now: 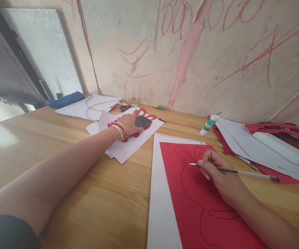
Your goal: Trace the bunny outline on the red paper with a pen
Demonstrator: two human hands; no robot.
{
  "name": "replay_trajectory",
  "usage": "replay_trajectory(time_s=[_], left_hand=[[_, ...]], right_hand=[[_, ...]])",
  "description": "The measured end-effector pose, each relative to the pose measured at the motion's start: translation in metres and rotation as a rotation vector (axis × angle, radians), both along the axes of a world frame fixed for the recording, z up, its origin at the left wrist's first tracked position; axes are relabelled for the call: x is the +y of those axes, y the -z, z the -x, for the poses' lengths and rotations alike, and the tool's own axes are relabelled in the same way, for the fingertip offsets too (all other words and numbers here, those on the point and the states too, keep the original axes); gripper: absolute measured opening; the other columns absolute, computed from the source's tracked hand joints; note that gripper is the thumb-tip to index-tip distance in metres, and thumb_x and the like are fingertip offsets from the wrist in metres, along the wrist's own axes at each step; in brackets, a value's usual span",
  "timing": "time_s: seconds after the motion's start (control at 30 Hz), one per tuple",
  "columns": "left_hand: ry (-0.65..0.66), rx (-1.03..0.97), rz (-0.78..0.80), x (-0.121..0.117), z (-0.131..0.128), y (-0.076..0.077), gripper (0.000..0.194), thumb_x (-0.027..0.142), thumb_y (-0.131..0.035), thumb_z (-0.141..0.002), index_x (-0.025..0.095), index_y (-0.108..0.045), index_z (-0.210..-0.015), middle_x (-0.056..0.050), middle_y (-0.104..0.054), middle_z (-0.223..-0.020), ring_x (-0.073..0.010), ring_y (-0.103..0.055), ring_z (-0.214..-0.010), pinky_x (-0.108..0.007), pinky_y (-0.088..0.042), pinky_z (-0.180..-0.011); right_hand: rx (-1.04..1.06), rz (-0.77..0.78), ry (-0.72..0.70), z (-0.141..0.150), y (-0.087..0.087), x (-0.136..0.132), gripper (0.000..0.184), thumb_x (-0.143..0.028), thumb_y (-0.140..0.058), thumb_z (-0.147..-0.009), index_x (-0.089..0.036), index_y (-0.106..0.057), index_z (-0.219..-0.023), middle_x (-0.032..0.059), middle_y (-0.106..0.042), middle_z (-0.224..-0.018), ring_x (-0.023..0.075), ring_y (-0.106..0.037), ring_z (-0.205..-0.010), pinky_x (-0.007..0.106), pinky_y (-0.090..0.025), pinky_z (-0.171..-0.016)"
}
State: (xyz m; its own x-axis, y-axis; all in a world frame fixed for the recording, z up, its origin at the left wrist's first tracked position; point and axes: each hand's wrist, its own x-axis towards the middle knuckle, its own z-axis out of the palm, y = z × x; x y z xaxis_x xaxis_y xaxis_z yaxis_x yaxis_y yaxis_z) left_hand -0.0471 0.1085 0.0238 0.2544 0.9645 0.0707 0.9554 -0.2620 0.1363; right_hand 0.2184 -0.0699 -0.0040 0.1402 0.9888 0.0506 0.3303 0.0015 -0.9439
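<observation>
Scribbled, peeling plaster wall [108,52] backs a pale wooden table [97,193]. On it, near the person, a large red paper sheet [191,207] bears a dark-lined, long-eared figure and overlaps a white sheet [160,207]. Farther left, a small red paper cut-out [153,117] rests on loose white papers [123,152]. The right hand [222,173] pinches a clear-barrelled pen [232,170] over the drawing; the left hand [128,122] has thumb and fingers closed about a dark, rounded slab [143,121] above the cut-out.

The step looks like outline drawing, paused and well along; adding a line would call for a steeper pen and a steadied sheet. Whether the pen tip touches paper is unclear. The right hand and forearm hide part of the figure, the frame crops its lower end, and the left hand covers the cut-out's middle.
</observation>
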Motion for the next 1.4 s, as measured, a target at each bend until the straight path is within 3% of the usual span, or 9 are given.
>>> replay_trajectory(time_s=[0.4, 0.93, 1.4], left_hand=[[0.073, -0.060, -0.197, -0.006, -0.007, 0.007, 0.098, 0.053, -0.062, -0.070, 0.020, -0.014, -0.149, -0.015, -0.055, -0.117, -0.0358, -0.050, -0.112, -0.046, -0.042, -0.088], [0.158, -0.354, -0.515, 0.000, -0.005, 0.021, 0.105, 0.052, -0.069, -0.067, 0.021, -0.012, -0.150, -0.013, -0.052, -0.120, -0.0346, -0.051, -0.109, -0.049, -0.042, -0.089], [0.179, -0.387, -0.614, 0.000, -0.005, 0.023, 0.105, 0.051, -0.070, -0.067, 0.021, -0.012, -0.150, -0.013, -0.050, -0.118, -0.0341, -0.050, -0.107, -0.052, -0.040, -0.091]], right_hand=[[-0.012, -0.004, -0.009, -0.001, -0.001, -0.001, 0.030, -0.034, -0.057, -0.082, -0.024, -0.035, -0.064, -0.0066, -0.039, -0.047, 0.0096, -0.031, -0.042, 0.022, -0.024, -0.039], [0.072, -0.001, -0.017, 0.002, 0.000, 0.001, 0.027, -0.031, -0.057, -0.080, -0.023, -0.036, -0.065, -0.0081, -0.038, -0.046, 0.0090, -0.030, -0.043, 0.021, -0.023, -0.042], [0.073, -0.012, -0.034, 0.000, 0.003, 0.001, 0.027, -0.031, -0.056, -0.082, -0.023, -0.036, -0.066, -0.0084, -0.038, -0.048, 0.0091, -0.030, -0.044, 0.021, -0.023, -0.043]])
